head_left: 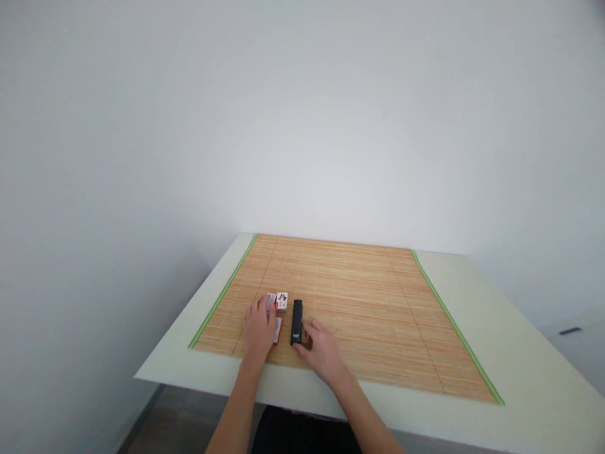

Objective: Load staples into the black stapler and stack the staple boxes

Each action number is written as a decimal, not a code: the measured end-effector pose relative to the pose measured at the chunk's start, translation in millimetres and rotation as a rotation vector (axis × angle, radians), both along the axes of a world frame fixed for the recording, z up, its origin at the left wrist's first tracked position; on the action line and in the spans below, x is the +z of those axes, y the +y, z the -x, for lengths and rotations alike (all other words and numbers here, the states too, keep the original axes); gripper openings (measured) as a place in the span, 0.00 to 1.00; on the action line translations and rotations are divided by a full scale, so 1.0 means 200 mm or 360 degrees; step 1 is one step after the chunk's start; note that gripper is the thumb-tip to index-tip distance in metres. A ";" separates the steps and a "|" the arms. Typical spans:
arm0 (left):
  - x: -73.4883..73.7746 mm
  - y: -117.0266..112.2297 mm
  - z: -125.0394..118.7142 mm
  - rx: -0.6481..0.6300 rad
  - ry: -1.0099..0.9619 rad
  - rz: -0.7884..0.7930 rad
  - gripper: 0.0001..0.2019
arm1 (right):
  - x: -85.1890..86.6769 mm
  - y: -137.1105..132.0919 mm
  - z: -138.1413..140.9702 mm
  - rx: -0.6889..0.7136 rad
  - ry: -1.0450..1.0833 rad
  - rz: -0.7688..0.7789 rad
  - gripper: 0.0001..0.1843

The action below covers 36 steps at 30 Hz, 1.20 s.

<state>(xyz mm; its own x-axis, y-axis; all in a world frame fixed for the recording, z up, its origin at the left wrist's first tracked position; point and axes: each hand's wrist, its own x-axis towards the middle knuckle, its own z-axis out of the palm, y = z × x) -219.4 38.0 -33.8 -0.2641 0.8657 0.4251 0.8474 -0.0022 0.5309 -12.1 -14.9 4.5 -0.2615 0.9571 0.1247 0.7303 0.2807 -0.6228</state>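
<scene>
My left hand (259,329) lies flat on a bamboo mat (368,302), fingers stretched out over small red and white boxes (282,301) that look like matchboxes; one red box (278,330) peeks out beside its palm. My right hand (322,350) rests on the mat with its fingers touching the near end of a slim black bar-shaped object (296,320). The black object lies lengthwise between my two hands. Neither hand has lifted anything.
The mat has green edges and covers most of a pale table (520,353). White walls stand behind and to the left. The table's near edge runs under my forearms, with dark floor below.
</scene>
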 end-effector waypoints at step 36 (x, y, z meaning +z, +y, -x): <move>-0.03 -0.01 0.07 -0.0034 -0.0313 -0.0099 0.19 | -0.06 -0.01 0.21 -0.0128 -0.0088 -0.0105 0.29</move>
